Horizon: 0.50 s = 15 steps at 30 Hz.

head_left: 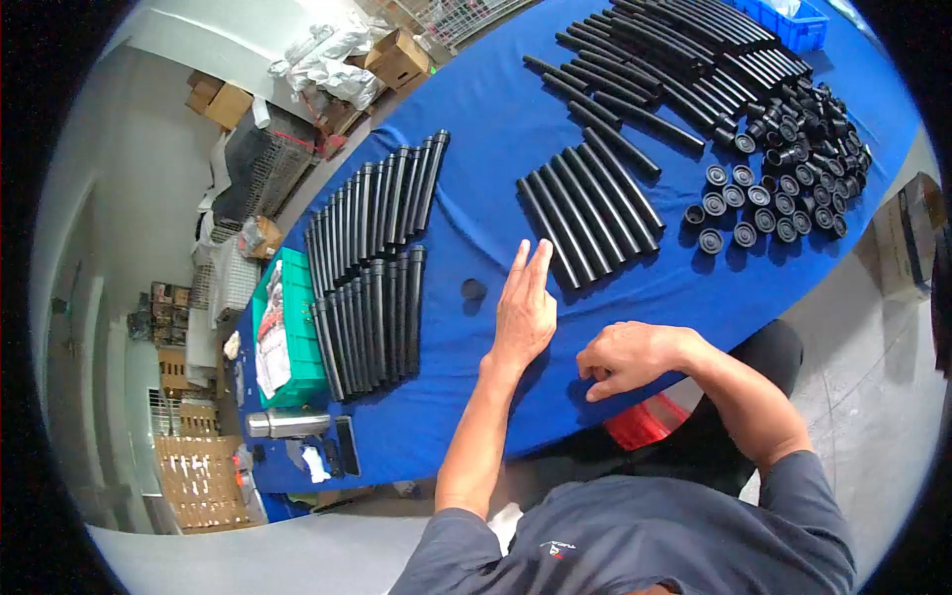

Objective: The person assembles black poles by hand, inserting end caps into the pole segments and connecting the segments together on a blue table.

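My left hand (526, 315) is held over the blue cloth with its fingers stretched out. Its fingertips are beside the lower left end of a row of black tubes (590, 213), and nothing shows in it. A single small black cap (473, 290) lies on the cloth to its left. Nearer my body, my right hand (635, 357) hovers above the table edge. Its fingers are loosely bent, the thumb is a little apart, and I see nothing held in it. Farther left lie two rows of tubes with caps on their ends (375, 203).
Many loose black caps (764, 221) are spread at the right, below a large stack of tubes (694, 59). A green crate (309, 347) stands at the left, near a metal flask (288, 424) and a phone (347, 446). A blue bin (803, 35) sits at the far corner.
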### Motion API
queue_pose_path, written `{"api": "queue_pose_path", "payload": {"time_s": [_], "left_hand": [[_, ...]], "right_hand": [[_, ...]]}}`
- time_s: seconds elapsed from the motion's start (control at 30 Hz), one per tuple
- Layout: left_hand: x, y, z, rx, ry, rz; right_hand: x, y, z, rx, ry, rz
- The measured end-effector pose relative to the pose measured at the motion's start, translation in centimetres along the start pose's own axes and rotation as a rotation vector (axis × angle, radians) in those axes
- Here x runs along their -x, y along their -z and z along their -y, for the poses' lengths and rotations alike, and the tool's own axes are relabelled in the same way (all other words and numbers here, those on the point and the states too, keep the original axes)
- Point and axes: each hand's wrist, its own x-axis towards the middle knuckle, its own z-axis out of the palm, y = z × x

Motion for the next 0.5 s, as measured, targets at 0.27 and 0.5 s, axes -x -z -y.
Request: {"api": "queue_pose_path", "payload": {"time_s": [0.27,0.5], "left_hand": [[0.5,-1.0,1.8,-0.019,0.256,-0.014],[-3.2,-2.1,3.0,-0.158,0.519,0.019]], "right_hand": [[0.3,0.1,-0.3,-0.016,-0.048,-0.025],[-0.2,0.0,-0.6,-0.03,-0.009,-0.042]]}}
